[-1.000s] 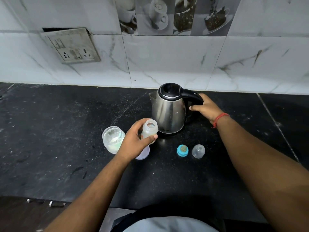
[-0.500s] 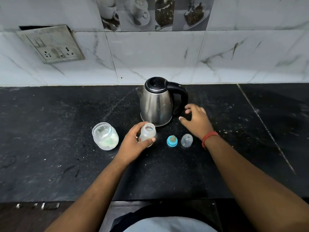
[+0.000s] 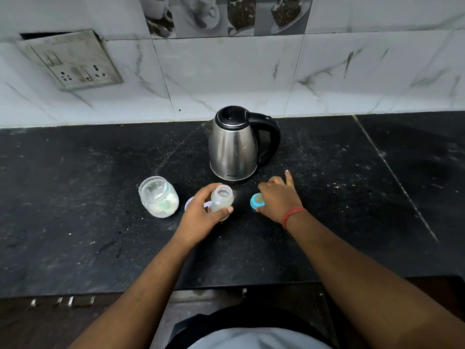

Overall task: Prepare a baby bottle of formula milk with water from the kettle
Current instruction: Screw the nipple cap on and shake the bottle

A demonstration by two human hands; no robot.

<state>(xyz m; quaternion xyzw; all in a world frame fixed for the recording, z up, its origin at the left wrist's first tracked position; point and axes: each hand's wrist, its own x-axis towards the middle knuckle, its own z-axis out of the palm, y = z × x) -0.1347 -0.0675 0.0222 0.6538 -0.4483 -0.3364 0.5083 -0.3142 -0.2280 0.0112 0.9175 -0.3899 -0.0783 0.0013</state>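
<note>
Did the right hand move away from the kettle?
Yes. The right hand left the kettle handle and came toward the person, down to the blue teat ring.

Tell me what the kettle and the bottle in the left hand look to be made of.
Kettle: the body looks like brushed stainless steel, grey with soft streaked reflections; the lid and handle look like glossy black plastic. Bottle: held in the left hand, it looks like clear, slightly cloudy plastic, since the counter shows through its wall; glass cannot be ruled out.
</note>
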